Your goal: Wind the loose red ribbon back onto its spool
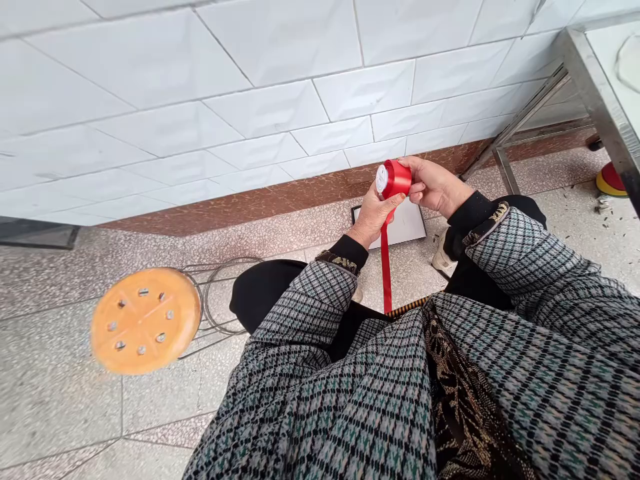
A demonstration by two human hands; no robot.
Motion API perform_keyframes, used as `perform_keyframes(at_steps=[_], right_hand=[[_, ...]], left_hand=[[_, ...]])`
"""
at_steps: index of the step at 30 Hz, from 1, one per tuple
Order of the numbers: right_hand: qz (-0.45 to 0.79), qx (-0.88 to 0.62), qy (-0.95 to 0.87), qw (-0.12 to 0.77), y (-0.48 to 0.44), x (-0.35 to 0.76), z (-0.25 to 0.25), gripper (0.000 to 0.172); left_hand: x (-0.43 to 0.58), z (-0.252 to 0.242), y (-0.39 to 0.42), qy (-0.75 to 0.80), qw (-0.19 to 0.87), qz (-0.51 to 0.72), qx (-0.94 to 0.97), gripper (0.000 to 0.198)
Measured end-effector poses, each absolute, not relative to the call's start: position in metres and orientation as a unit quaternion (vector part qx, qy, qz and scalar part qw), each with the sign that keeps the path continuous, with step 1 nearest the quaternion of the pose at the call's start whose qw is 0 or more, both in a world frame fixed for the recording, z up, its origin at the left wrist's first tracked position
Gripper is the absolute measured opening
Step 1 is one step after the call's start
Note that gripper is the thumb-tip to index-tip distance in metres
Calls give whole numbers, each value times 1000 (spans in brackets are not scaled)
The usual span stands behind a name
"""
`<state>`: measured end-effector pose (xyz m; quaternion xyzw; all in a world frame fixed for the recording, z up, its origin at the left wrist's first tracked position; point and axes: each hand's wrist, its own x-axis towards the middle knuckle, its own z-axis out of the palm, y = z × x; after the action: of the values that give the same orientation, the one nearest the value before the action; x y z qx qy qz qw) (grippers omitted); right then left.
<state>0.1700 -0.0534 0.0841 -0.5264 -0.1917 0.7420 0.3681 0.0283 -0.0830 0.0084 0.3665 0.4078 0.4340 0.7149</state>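
Observation:
A roll of red ribbon (pixel 396 179) with a white core label is held out in front of me, above my knees. My left hand (pixel 373 217) grips the roll from below and pinches the loose ribbon tail (pixel 385 267), which hangs straight down to my lap. My right hand (pixel 434 185) closes on the roll from the right side. Both arms are in checked sleeves with black cuffs.
A flat white board with a dark edge (pixel 407 225) lies on the speckled floor by my feet. An orange round stool (pixel 145 319) with a wire frame stands at left. A metal table (pixel 597 93) is at right, with a red and yellow object (pixel 611 179) under it. A white tiled wall is ahead.

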Motion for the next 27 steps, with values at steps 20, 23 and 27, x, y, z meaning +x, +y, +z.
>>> perform_keyframes(at_steps=[20, 23, 27], right_hand=[[746, -530, -186, 357, -55, 170, 89, 20], [744, -514, -213, 370, -59, 167, 88, 20], [716, -520, -288, 365, -65, 161, 86, 25]], left_hand=[[30, 5, -85, 420, 709, 434, 365, 49], [28, 7, -85, 401, 730, 436, 340, 57], [27, 9, -83, 384, 748, 450, 302, 67]])
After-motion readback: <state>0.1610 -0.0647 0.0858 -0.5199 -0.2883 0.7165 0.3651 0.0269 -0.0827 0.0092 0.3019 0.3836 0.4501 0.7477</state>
